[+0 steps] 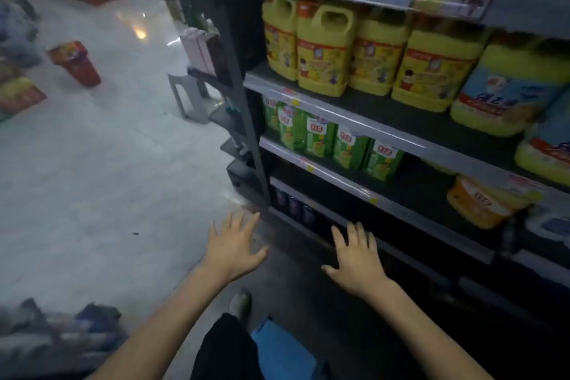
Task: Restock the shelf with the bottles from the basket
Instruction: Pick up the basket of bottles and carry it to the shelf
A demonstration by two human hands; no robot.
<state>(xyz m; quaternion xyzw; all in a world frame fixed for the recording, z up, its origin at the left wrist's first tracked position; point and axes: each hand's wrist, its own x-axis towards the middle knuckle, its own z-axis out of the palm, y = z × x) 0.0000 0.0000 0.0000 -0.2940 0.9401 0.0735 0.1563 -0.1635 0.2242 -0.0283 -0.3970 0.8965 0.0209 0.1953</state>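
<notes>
**Both hands empty before the shop shelving**

The floor [101,170] is pale, glossy tile that mirrors a ceiling light as a bright patch; a red bucket-shaped container [77,63] stands on it well apart from the shelving, and a small grey stool [188,95] sits near the end of the unit. The shelf [348,119] is a dark grey metal rack with flat boards and clear plastic price rails along each front edge.

On an upper board stand large yellow jugs [324,52], moulded plastic with built-in handles, orange caps and red-banded labels, set touching in a row. One board lower are green refill pouches [320,140], soft and flat-sided, upright and side by side. A yellow tub-like bottle [481,200] lies tilted on the board below. Small dark bottles [296,208] occupy the lowest level; detail is lost in shadow.

The left hand [234,245] and right hand [357,259] are extended palm down, fingers spread wide, holding nothing, near the lowest shelf edge. A blue object [280,352], smooth and partly hidden, lies at the lower edge beside a dark trouser leg; whether it is the basket cannot be told.
</notes>
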